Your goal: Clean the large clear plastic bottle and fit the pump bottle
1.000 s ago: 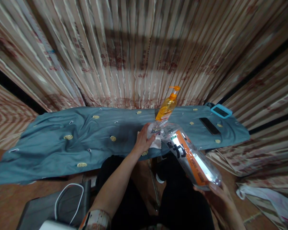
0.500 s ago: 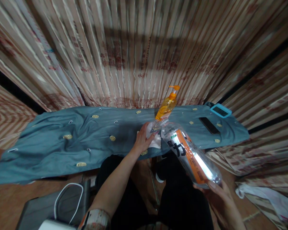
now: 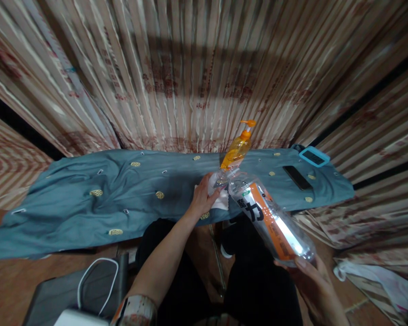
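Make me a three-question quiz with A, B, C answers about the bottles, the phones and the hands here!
1. Where does the pump bottle stand?
A. on the blue-grey cloth
B. on the floor
C. on a chair

2. What colour is the pump bottle's top?
A. green
B. orange
C. white

3. How is the big clear bottle held?
A. upright
B. lying flat on the cloth
C. tilted, neck down toward the cloth

Answers:
1 A, its base sits on the cloth near the curtain.
2 B, the pump head is orange.
3 C, the right hand grips its base while the left hand rests by its neck.
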{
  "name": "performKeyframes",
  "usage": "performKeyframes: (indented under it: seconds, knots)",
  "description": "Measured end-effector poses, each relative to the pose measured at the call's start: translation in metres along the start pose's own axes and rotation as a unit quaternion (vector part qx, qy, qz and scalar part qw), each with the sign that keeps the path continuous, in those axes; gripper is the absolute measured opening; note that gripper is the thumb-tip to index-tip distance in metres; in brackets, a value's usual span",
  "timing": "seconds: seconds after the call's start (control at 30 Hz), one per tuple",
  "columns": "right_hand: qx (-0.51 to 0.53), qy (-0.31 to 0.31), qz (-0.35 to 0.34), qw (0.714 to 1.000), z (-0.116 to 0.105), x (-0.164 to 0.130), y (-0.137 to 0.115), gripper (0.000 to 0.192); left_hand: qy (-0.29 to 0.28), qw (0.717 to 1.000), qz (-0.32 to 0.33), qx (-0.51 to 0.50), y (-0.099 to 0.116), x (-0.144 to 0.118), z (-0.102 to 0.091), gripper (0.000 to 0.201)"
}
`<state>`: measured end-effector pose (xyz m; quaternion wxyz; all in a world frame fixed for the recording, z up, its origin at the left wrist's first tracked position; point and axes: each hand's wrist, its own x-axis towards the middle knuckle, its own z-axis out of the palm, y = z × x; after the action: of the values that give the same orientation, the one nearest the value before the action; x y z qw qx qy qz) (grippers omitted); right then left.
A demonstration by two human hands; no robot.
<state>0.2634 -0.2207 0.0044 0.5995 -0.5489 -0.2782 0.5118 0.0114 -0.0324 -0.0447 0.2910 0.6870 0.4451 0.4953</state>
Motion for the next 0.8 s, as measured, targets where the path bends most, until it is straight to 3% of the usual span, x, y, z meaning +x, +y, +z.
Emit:
performKeyframes:
  seconds: [0.3, 0.8]
  knots:
    - [-0.043, 0.009, -0.022, 0.999, 0.003, -0.003, -0.008, 0.057, -0.004, 1.000, 0.009, 0.004, -0.003, -0.001, 0.001, 0.054]
    - [-0.090, 0.015, -0.032, 0.995, 0.008, -0.003, -0.009, 0.063, -0.002, 1.000, 0.023, 0.004, 0.001, -0.001, -0.001, 0.049]
